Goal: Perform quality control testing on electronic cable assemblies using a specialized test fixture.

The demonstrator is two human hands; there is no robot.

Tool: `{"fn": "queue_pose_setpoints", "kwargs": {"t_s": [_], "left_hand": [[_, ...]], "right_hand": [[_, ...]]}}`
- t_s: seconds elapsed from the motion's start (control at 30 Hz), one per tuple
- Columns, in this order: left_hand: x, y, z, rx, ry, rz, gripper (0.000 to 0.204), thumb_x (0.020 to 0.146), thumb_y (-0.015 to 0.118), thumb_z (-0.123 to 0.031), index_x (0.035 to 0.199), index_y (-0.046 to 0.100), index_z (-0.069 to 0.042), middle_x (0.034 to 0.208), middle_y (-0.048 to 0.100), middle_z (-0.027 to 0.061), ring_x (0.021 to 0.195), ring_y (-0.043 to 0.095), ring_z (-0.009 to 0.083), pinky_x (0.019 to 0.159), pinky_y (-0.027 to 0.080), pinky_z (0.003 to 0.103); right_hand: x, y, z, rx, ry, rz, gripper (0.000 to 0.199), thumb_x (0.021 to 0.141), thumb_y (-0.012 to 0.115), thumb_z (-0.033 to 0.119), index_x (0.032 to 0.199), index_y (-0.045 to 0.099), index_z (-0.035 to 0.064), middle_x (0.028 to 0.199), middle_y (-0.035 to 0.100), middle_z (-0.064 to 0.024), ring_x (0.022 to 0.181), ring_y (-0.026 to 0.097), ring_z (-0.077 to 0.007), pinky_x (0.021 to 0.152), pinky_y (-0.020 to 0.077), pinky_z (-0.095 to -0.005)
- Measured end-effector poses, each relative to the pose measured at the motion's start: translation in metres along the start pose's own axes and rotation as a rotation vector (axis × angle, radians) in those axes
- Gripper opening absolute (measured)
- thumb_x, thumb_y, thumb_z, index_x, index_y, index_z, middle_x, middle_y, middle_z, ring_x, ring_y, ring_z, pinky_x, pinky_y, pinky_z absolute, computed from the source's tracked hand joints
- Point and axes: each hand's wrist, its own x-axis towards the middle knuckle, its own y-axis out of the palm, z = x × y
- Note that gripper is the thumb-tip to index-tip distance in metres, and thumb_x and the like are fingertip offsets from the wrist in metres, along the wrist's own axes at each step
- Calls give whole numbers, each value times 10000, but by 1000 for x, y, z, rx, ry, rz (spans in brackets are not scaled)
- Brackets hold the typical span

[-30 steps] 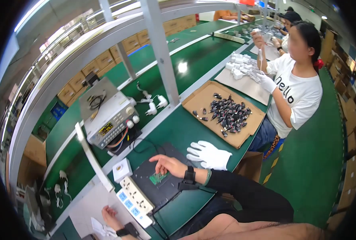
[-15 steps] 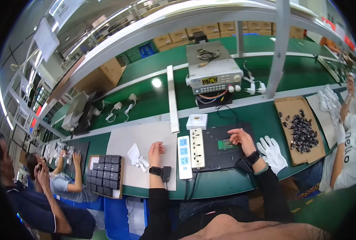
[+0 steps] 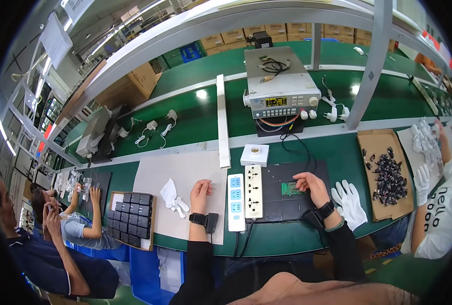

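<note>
My left hand (image 3: 201, 196) hovers over or rests on a beige sheet (image 3: 150, 168), its fingers loosely bent and nothing in it. A crumpled white glove (image 3: 172, 196) lies left of it. On the right, a small green circuit board (image 3: 293, 188) lies on a black mat (image 3: 277, 210). My right hand (image 3: 313, 188) is at the board's right end, fingers partly stretched and apart, holding nothing; whether it touches the board I cannot tell. Another white glove (image 3: 350, 204) lies flat beside my right wrist. Both my wrists wear black bands with boxy black units.
Two power strips, one white-blue (image 3: 235, 203) and one cream (image 3: 254, 193), stand between my hands, behind them a white box (image 3: 254, 154). A bench power supply (image 3: 282, 104) sits farther back. Black blocks (image 3: 133, 216) fill a left tray; a cardboard tray (image 3: 369, 195) holds black parts. People work on both sides.
The view has shifted slightly, moving the bench items in the picture. My fingers have changed pose a little. The gloved hand of the person at right has moved lower.
</note>
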Motion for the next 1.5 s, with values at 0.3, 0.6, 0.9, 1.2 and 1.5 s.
{"fn": "queue_pose_setpoints", "kwargs": {"t_s": [0.3,0.6,0.9,1.2,1.5], "left_hand": [[-1,1,0,2,20,-13,181,973,511,-170,1006,628,-36,807,592,-3,694,532,77,645,452,211],[-1,-2,1,16,7,23,175,970,519,-172,1016,628,-42,827,599,-6,716,533,71,659,454,206],[-5,-1,0,31,25,46,175,968,525,-180,1016,628,-47,827,595,-10,716,530,70,662,452,207],[-4,-1,-4,15,22,43,181,968,527,-187,1019,634,-50,816,594,-11,707,529,69,664,454,207],[-5,1,-2,48,19,60,179,965,528,-177,1022,641,-50,817,597,-14,701,525,64,659,453,204]], "right_hand": [[-6,-2,-6,-74,6,53,412,1021,378,285,978,656,-15,797,633,-19,710,528,-67,675,413,-203],[2,1,-4,-81,21,36,382,1014,407,264,950,660,-16,794,634,-22,710,528,-65,673,413,-201],[-3,-1,-1,-115,35,28,369,1010,417,261,954,657,-14,784,625,-13,715,527,-64,679,413,-199],[-1,3,0,-105,29,33,355,1007,421,249,961,657,-12,790,627,-14,714,530,-67,679,417,-200],[-1,-3,-3,-121,13,42,317,1000,425,207,973,654,-11,797,631,-20,719,542,-72,687,434,-204]]}}
